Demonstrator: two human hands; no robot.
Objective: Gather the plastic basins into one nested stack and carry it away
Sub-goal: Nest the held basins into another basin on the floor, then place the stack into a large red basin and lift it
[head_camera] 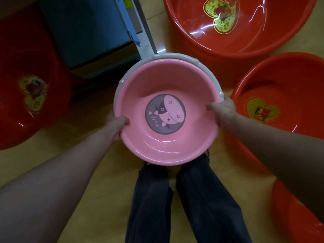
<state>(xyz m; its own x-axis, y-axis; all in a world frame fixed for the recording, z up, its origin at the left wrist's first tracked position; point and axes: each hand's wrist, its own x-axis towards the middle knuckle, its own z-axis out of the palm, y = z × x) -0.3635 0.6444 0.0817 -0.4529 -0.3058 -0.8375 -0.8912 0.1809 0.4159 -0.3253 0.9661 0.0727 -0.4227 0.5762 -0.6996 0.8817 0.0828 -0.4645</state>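
Note:
A pink basin (164,81) with a cartoon cow print on its bottom sits nested in a white basin (177,56), whose rim shows behind it. My left hand (116,126) grips the pink rim on the left side, and my right hand (223,111) grips the rim on the right. Both hold the pair above the floor in front of my legs. A large red basin (201,37) with a heart sticker lies at the top right. Another red basin (249,81) lies at the right, and a darker red basin (52,67) lies at the left.
A fourth red basin (284,211) peeks out under my right forearm at the lower right. A blue cardboard box (87,32) and a white frame leg (143,32) stand at the top left of centre. The floor is yellowish.

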